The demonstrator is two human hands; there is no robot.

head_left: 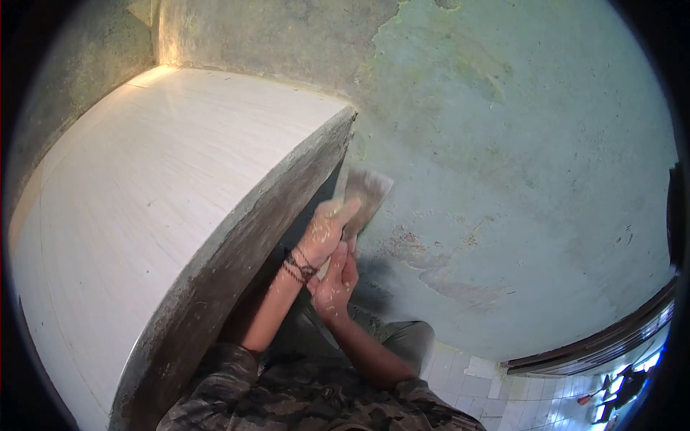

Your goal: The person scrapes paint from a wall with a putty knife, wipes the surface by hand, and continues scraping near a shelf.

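A wide flat scraper (368,190) with a stained metal blade lies against the pale green wall (517,179), just right of the slab's corner. My left hand (325,231), with a dark braided bracelet at its wrist, is closed on the scraper, fingers reaching onto the blade. Below and to the right, my right hand (336,282) is wrapped round the lower end of the scraper, touching my left hand. The handle is mostly hidden by the hands. Pale flecks cover both hands. The wall has worn, peeling patches near the blade.
A white tiled slab (165,172) with a rough concrete edge (244,230) fills the left side, close to my left forearm. My bent knee (413,341) is below, above a tiled floor (460,377). A dark wooden frame (589,352) stands at the lower right.
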